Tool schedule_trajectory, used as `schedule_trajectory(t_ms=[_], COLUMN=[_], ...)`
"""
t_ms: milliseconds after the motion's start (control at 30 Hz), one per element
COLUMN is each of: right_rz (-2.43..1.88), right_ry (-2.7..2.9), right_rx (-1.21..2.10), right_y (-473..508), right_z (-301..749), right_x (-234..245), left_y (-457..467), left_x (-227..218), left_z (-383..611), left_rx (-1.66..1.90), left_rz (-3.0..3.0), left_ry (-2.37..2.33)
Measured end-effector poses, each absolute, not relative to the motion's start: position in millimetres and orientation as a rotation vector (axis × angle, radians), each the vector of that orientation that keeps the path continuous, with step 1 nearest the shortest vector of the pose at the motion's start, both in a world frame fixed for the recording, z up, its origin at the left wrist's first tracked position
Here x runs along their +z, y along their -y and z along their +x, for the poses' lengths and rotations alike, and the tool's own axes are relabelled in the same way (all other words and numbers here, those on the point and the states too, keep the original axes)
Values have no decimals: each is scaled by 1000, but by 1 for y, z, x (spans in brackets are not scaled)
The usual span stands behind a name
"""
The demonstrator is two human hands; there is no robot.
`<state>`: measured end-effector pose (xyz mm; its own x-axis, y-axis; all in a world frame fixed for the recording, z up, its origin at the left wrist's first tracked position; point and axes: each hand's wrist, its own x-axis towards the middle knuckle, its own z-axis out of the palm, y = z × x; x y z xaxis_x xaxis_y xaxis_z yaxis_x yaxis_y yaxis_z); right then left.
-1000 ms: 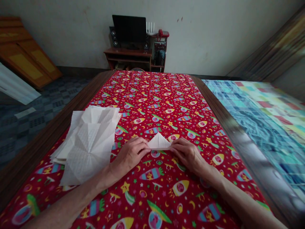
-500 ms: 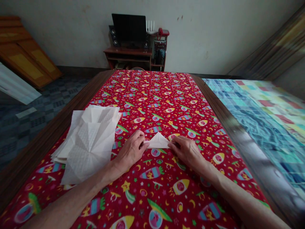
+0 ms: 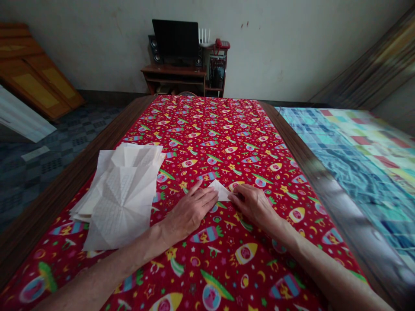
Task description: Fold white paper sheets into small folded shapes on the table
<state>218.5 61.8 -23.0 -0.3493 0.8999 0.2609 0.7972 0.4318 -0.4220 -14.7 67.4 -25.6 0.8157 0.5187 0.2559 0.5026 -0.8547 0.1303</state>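
A small folded sheet of white paper (image 3: pixel 221 190), shaped like a triangle with its tip pointing away from me, lies on the red patterned cloth (image 3: pixel 233 142). My left hand (image 3: pixel 195 208) rests flat over its left part, fingers stretched out and covering that corner. At the opposite corner, my right hand (image 3: pixel 251 201) pinches the paper between thumb and curled fingers. Left of my hands is a loose pile of creased white paper sheets (image 3: pixel 129 194); the top one shows fold lines fanning out from its middle and faint printed marks.
Dark wooden edges (image 3: pixel 288 142) border the cloth. To the right lies a bed with a checked cover (image 3: pixel 350 172). A desk (image 3: pixel 175 73) with a black monitor (image 3: pixel 175 42) and a red telephone (image 3: pixel 222 44) stands against the wall. A wooden cabinet (image 3: pixel 35 73) is at far left.
My left hand has let go of the paper's left corner, opened out, and slid right to lie flat over it. My right hand keeps its pinch in the same place.
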Motion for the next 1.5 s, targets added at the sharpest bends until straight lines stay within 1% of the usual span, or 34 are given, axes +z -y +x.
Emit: schedule_trajectory(t_ms=[233, 333, 433, 567, 767, 1000, 1200, 1333, 1500], right_rz=[-1386, -1387, -1321, -1076, -1161, -1211, -1248, -1177, -1048], right_ry=[2258, 2225, 2320, 2544, 2696, 2674, 2525, 2458, 2575], right_rx=[263, 35, -159, -81, 3, -74, -128, -206, -235], right_y=[-61, -56, -47, -34, -22, -16, -17, -27, -45], right_z=[219, 216, 212, 209, 220, 234, 231, 226, 212], right_x=[-26, -28, -32, -37, -32, -29, -30, -33, -26], left_y=[-55, -54, -54, -54, -53, -53, -47, -46, -58], left_x=[-32, -31, -29, -27, -29, -30, -26, -24, -22], left_z=[-9, -8, -7, -7, -16, -35, -55, -51, -30], left_rx=[326, 328, 327, 304, 284, 248, 275, 336, 438], left_rz=[2868, 2859, 2854, 2857, 2895, 2928, 2988, 2990, 2924], left_ry=[-894, -906, -905, -915, -936, -1009, -1029, -1132, -1219])
